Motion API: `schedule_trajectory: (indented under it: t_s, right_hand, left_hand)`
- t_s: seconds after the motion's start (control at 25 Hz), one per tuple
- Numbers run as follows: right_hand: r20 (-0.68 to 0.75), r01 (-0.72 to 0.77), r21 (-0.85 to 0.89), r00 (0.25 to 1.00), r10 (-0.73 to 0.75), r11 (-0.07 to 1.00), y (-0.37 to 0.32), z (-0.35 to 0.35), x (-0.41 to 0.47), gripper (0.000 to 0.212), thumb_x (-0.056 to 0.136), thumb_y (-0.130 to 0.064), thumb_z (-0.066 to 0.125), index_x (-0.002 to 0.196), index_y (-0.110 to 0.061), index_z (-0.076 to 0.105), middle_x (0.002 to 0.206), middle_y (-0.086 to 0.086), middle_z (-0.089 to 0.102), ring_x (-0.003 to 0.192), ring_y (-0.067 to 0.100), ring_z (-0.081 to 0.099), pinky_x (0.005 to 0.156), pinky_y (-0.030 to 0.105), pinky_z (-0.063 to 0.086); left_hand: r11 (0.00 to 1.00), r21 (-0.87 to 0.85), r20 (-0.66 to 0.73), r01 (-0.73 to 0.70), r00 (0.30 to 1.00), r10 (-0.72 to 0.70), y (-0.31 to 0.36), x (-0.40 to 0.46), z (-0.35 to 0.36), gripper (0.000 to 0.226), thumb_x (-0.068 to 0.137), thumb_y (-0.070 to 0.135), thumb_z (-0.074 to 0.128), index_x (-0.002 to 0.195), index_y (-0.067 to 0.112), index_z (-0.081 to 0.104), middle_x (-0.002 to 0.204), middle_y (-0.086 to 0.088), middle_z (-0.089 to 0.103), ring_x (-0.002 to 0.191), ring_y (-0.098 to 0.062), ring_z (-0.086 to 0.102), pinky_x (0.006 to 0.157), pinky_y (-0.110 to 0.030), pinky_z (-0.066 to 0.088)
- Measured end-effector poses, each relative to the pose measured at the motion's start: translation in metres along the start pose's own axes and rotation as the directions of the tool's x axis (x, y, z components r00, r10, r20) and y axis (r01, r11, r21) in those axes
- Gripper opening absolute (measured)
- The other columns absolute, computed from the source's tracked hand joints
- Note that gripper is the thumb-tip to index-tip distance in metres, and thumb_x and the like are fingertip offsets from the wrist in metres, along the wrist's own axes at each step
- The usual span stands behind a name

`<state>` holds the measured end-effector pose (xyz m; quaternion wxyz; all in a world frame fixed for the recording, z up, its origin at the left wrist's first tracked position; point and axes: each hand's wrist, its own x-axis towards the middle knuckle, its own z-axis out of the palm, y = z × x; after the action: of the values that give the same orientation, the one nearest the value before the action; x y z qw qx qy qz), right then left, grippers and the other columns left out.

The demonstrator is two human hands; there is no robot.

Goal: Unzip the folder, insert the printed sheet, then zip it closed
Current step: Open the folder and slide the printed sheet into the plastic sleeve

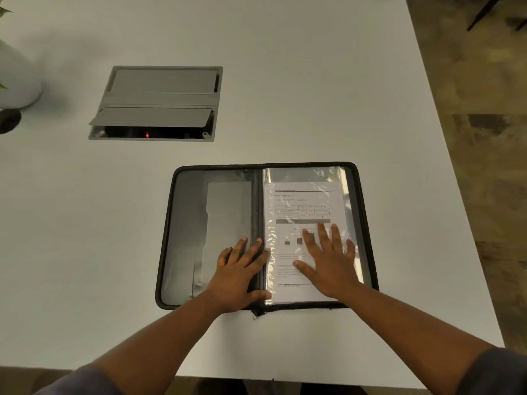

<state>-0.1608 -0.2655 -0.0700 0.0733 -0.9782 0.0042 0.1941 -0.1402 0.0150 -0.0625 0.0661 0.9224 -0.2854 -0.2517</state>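
Folder (216, 223) lies open flat, spine running near-far, printed sheet (302, 212) already under the right clear sleeve. Both hands flat, gripping nothing: left hand (239, 277) beside the spine, right hand (328, 263) on the sheet. Zipper pull (256, 315) sits at the spine's near end, nearer the left hand.

Single head view, looking steeply down, close over table (285, 81)

one open folder (199, 223), one printed sheet (302, 201), two hands, left hand (239, 276) and right hand (328, 263), one table cable box (159, 101), one white pot (14, 78)
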Motion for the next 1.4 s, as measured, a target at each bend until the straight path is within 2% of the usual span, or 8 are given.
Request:
schedule_trajectory:
  t_s: [0.4, 0.64, 0.72, 0.84, 1.0, 1.12, 1.24, 1.4]
  right_hand:
    - [-0.072, -0.281, 0.086, 0.955, 0.287, 0.956, -0.003, 0.006, -0.019, 0.08, 0.089, -0.078, 0.009, 0.155, -0.035, -0.008, 0.165, 0.009, -0.01, 0.15, 0.035, -0.01, 0.116, 0.064, 0.007]
    - [-0.137, 0.241, 0.26, 0.968, -0.212, 0.935, -0.087, -0.001, -0.015, 0.062, 0.101, -0.046, 0.035, 0.156, -0.022, 0.02, 0.165, 0.0, 0.014, 0.152, 0.024, 0.008, 0.12, 0.039, 0.011]
    - [-0.121, 0.255, 0.459, 0.967, -0.225, 0.851, -0.11, -0.006, -0.009, 0.055, 0.102, -0.035, 0.043, 0.153, -0.019, 0.029, 0.16, 0.0, 0.029, 0.147, 0.02, 0.026, 0.117, 0.027, 0.019]
    - [-0.024, 0.077, 0.712, 0.996, -0.085, 0.698, -0.135, -0.015, 0.004, 0.057, 0.101, -0.021, 0.051, 0.153, -0.015, 0.028, 0.159, 0.002, 0.03, 0.144, 0.02, 0.032, 0.117, 0.037, 0.033]
    - [0.095, -0.113, 0.76, 0.994, 0.063, 0.64, -0.147, -0.021, 0.017, 0.059, 0.1, -0.015, 0.053, 0.153, -0.013, 0.028, 0.16, 0.004, 0.03, 0.144, 0.025, 0.034, 0.116, 0.042, 0.035]
    - [0.162, -0.183, 0.763, 0.983, 0.092, 0.62, -0.15, -0.024, 0.019, 0.058, 0.1, -0.013, 0.052, 0.153, -0.017, 0.029, 0.159, 0.003, 0.033, 0.143, 0.028, 0.035, 0.114, 0.042, 0.037]
    - [0.225, -0.231, 0.794, 0.971, 0.082, 0.563, -0.147, -0.034, 0.02, 0.059, 0.1, -0.015, 0.052, 0.153, -0.02, 0.028, 0.157, 0.004, 0.036, 0.142, 0.029, 0.038, 0.11, 0.043, 0.04]
    - [0.242, -0.238, 0.857, 0.969, 0.05, 0.457, -0.135, -0.066, 0.019, 0.052, 0.099, -0.031, 0.054, 0.148, -0.023, 0.04, 0.151, 0.001, 0.045, 0.136, 0.024, 0.045, 0.101, 0.035, 0.042]
  left_hand:
    - [0.861, -0.189, -0.038, 0.472, 0.873, -0.487, -0.052, -0.043, 0.003, 0.12, 0.055, 0.105, 0.033, 0.153, 0.052, -0.011, 0.168, 0.005, -0.015, 0.153, -0.033, -0.01, 0.118, -0.061, 0.008]
    - [0.601, -0.375, -0.008, 0.706, 0.645, -0.764, -0.089, -0.052, -0.014, 0.124, 0.056, 0.096, 0.056, 0.156, 0.041, 0.009, 0.167, -0.003, -0.004, 0.152, -0.038, 0.002, 0.115, -0.063, 0.022]
    - [0.546, -0.438, -0.006, 0.714, 0.605, -0.796, -0.099, -0.052, -0.021, 0.122, 0.061, 0.084, 0.069, 0.157, 0.035, 0.012, 0.165, -0.007, 0.009, 0.148, -0.04, 0.015, 0.112, -0.062, 0.031]
    - [0.484, -0.609, -0.019, 0.629, 0.599, -0.801, -0.116, -0.046, -0.03, 0.108, 0.069, 0.064, 0.08, 0.154, 0.023, 0.027, 0.151, -0.015, 0.037, 0.137, -0.043, 0.037, 0.109, -0.059, 0.038]
    - [0.159, -0.874, 0.13, 0.459, 0.537, -0.834, -0.13, -0.035, -0.042, 0.082, 0.085, 0.044, 0.076, 0.15, 0.012, 0.038, 0.147, -0.016, 0.05, 0.131, -0.039, 0.05, 0.11, -0.053, 0.043]
    - [0.146, -0.891, 0.088, 0.429, 0.48, -0.873, -0.133, -0.031, -0.062, 0.04, 0.097, 0.039, 0.061, 0.119, 0.005, 0.064, 0.122, -0.015, 0.066, 0.105, -0.03, 0.062, 0.085, -0.038, 0.051]
    - [0.248, -0.916, -0.044, 0.317, 0.534, -0.844, -0.136, -0.038, -0.109, 0.036, 0.096, 0.039, 0.058, 0.075, 0.01, 0.06, 0.073, -0.006, 0.061, 0.071, -0.025, 0.056, 0.06, -0.031, 0.04]
    - [0.46, -0.884, -0.218, 0.083, 0.798, -0.562, -0.107, -0.043, -0.18, 0.039, 0.092, 0.031, 0.062, 0.057, 0.02, 0.051, 0.057, 0.002, 0.047, 0.058, -0.011, 0.044, 0.058, -0.03, 0.039]
